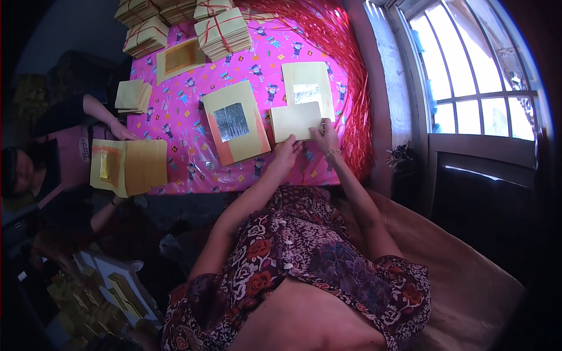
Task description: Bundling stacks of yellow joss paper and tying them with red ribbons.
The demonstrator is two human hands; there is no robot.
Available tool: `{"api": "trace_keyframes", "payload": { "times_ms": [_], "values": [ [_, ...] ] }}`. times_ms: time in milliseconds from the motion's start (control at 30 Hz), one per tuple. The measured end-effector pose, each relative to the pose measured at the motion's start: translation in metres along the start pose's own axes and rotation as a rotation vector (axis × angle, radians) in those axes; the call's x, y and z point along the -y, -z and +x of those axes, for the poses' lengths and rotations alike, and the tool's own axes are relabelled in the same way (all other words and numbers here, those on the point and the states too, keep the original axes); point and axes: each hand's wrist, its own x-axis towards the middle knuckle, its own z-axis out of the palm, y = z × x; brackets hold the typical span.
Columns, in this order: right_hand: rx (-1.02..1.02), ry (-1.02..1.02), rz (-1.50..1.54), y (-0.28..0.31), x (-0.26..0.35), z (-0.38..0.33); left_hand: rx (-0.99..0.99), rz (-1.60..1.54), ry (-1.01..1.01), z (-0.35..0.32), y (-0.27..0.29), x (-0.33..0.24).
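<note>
A cream folded sheet of paper lies between my two hands at the right of the table. My left hand pinches its lower edge, fingertips pressed together. My right hand grips its lower right corner, with the thumb on top. Partly under this paper lies a pale yellow sheet with a shiny silvery patch. Left of my hands rests a stack of yellow sheets; the top one has orange edges and a silver rectangle.
Bundles of cream paper tied with red ribbon stand at the back of the pink patterned table cover. Red tinsel hangs along the right edge. At left, a co-worker's hand touches an opened yellow folder. A barred window is at right.
</note>
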Motion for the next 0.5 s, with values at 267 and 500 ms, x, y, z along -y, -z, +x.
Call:
{"api": "trace_keyframes", "payload": {
  "times_ms": [267,500],
  "values": [
    [0.055,0.043,0.081,0.005,-0.012,0.002,-0.019,0.019,-0.024,-0.001,-0.002,-0.001],
    [0.06,0.046,-0.048,0.006,-0.006,0.0,0.004,-0.008,0.152,-0.015,-0.008,-0.015]
  ]
}}
